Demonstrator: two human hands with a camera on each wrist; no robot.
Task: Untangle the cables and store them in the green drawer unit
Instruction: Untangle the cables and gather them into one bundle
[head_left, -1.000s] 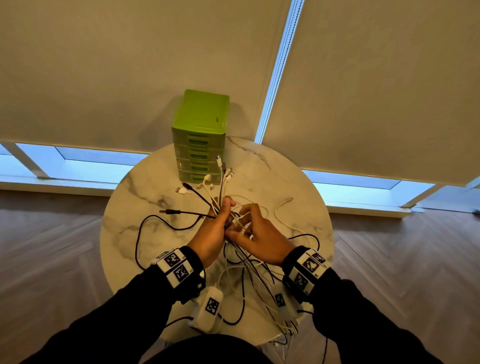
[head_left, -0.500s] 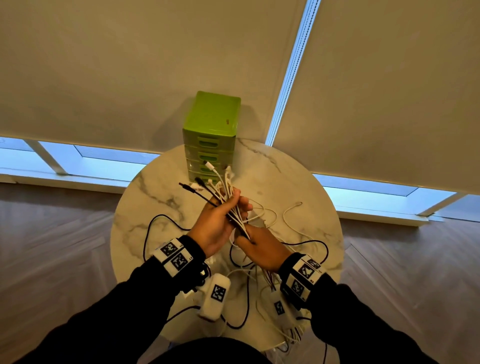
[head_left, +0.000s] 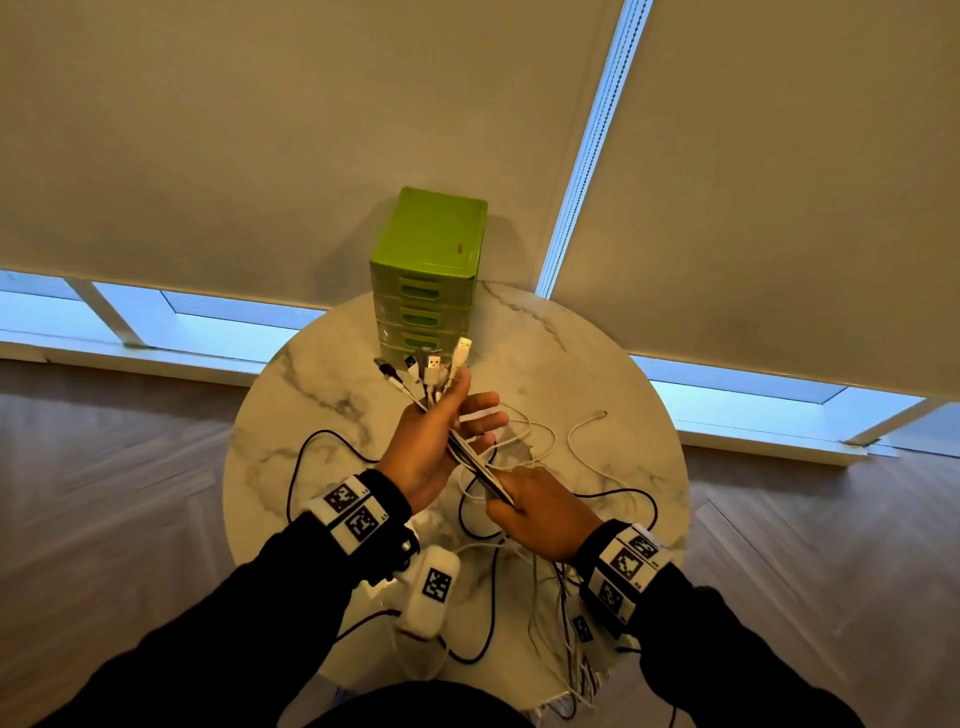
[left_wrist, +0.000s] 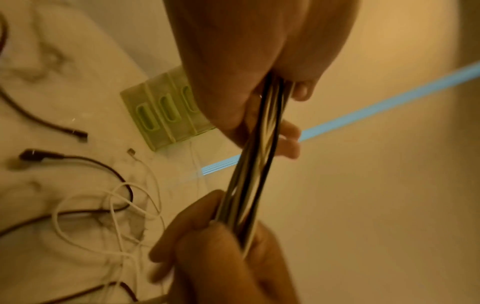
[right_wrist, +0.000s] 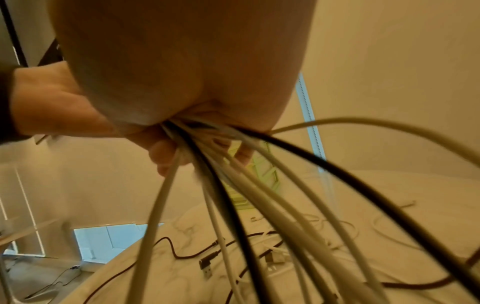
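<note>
Compared with half a second ago, the bundle of cables (head_left: 470, 457) is drawn out longer between the two hands: the right hand (head_left: 540, 514) is seen lower and nearer the body, while the left hand (head_left: 431, 441) is kept at about the same height. The connector ends (head_left: 434, 366) are now fanned more upright above the left thumb.

The bundle is clamped between the left thumb and palm, with the left fingers (head_left: 480, 402) held fairly straight and spread beyond it. Lower down, the same strands are gripped in the curled right hand, and from there they are let fall in loose black and white loops onto the round marble worktop (head_left: 311, 395) and over its near edge.

The green drawer unit (head_left: 428, 270) is set at the far edge of the worktop, all drawers closed, just beyond the raised connector ends. Both forearms are angled inward, wrists raised above the worktop.
</note>
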